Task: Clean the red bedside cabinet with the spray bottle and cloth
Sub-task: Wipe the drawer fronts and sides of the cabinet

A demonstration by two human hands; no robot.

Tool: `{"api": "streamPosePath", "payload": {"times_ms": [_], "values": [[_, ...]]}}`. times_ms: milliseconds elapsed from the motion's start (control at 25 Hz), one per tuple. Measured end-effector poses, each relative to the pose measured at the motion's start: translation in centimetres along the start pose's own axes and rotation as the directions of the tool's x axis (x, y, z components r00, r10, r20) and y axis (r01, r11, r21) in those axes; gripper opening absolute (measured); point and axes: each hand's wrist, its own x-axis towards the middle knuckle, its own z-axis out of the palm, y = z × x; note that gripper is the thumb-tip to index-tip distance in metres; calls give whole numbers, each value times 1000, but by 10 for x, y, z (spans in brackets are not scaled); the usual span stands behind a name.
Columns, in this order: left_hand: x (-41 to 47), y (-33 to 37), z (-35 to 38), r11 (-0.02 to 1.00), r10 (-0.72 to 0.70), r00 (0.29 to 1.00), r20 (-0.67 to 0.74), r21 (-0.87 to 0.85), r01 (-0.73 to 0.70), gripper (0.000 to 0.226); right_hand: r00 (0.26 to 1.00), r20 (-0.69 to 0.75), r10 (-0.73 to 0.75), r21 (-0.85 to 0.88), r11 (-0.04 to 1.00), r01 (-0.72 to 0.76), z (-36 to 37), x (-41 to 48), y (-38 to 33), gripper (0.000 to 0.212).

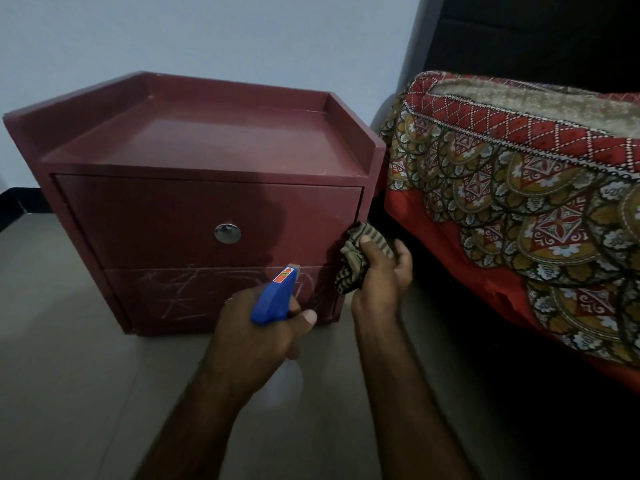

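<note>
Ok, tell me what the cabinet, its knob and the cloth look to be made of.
Cabinet: probably painted or laminated board; flat matte red panels, pale scratches.
Knob: likely polished metal; it glints.
Cloth: soft woven fabric; striped, crumpled in folds.

Cabinet [194, 147]: dark red throughout. Knob [227, 233]: shiny silver. Lower drawer [180, 296]: pale chalky scribbles over the red. Sprayer [273, 301]: blue head, grey nozzle tip, small red-orange label. Cloth [349, 263]: olive-tan with dark stripes. Bedspread [519, 202]: red ground; mustard, white and dark green medallions; white diamond lattice border. Wall [242, 36]: pale blue-grey. Floor [69, 341]: beige-grey tile.
</note>
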Motion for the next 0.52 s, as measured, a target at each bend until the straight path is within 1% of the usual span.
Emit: {"api": "streamPosePath", "payload": {"times_ms": [80, 120, 240, 320, 400, 520], "values": [[1, -1, 1, 1000, -13, 1000, 5, -4, 13, 21, 995, 59, -83, -25, 996, 85, 5, 5, -3, 61], [1, -2, 2, 1000, -19, 1000, 4, -10, 19, 20, 991, 74, -110, -74, 991, 115, 2, 5, -2, 62], [3, -1, 1, 999, -25, 1000, -6, -27, 25, 18, 990, 86, -112, -329, 935, 134, -18, 1, 13, 66], [4, -4, -2, 1000, -14, 1000, -16, -27, 13, 19, 986, 89, -138, -405, 900, 162, -20, 1, 17, 66], [5, -7, -5, 999, -9, 999, -31, -40, 8, 19, 960, 134, -245, -413, 867, 279, -2, 4, 5, 68], [6, -11, -8, 999, -11, 999, -30, -30, 10, 19, 875, 222, -431, -458, 746, 483, 31, 7, -25, 76]]}}
